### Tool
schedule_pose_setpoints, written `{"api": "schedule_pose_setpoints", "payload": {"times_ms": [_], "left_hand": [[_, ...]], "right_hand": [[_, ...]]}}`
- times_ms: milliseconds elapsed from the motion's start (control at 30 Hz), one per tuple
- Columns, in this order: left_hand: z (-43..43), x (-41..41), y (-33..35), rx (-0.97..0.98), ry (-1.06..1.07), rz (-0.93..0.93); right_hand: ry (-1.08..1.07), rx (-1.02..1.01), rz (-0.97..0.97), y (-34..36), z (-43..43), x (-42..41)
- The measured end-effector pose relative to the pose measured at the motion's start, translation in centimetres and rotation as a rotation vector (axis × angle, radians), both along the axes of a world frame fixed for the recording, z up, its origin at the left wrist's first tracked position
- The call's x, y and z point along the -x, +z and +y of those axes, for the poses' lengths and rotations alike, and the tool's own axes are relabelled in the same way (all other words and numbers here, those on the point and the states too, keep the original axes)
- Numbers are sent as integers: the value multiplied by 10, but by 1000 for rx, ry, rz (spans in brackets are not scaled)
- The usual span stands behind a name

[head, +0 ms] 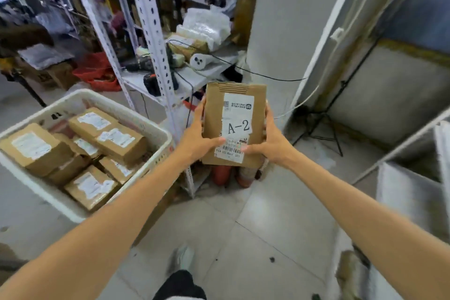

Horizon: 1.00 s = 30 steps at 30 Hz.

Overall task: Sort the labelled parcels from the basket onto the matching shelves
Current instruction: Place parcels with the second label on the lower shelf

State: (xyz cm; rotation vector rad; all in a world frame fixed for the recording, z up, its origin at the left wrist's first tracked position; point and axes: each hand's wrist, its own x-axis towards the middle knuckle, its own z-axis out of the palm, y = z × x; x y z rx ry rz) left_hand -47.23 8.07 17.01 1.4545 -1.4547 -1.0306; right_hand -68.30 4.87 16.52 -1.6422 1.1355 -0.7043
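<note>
Both arms reach out over the tiled floor (255, 238), and a flat brown cardboard parcel (214, 114) is held upright between the two hands, its white label (237, 126) reading "A-2" facing the person. The left hand (194, 140) grips its left edge with the thumb laid across the lower front, while the right hand (270, 140) clasps the right edge, thumb on the barcode. Left of the arms, a white plastic basket (80, 102) holds a jumble of labelled brown boxes (36, 148), with a white slotted-steel shelf rack (155, 39) standing just behind it.
</note>
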Motion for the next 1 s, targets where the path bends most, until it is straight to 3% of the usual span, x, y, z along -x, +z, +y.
{"api": "schedule_pose_setpoints", "payload": {"times_ms": [400, 700, 1000], "left_hand": [[-70, 248, 30, -13, -823, 92], [-32, 370, 54, -132, -1301, 100], [-9, 418, 91, -153, -1559, 212]], "right_hand": [[-838, 41, 20, 37, 95, 205], [-1408, 90, 83, 51, 193, 238], [-1683, 180, 131, 89, 225, 234]]}}
